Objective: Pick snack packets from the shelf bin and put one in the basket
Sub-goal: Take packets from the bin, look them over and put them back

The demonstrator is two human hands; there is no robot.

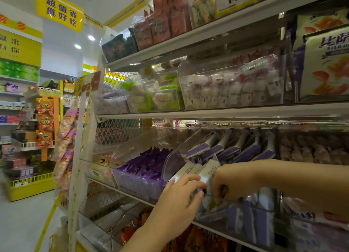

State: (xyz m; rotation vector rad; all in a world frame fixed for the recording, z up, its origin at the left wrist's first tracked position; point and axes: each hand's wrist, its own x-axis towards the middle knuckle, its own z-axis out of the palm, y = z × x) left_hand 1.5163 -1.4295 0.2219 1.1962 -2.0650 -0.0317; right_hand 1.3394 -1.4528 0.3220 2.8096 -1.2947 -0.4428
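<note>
A: Where do the snack packets (207, 173) sit, and how do the hands stand?
B: Upright at the front of the clear shelf bin (236, 214). The left hand (179, 193) lays nearly straight fingers against them; the right hand (226, 183) curls its fingers round their lower ends inside the bin.
A: What does a clean pick require?
B: Probably the left hand steadying the row while the right lifts straight over the front wall. The basket is out of view
</note>
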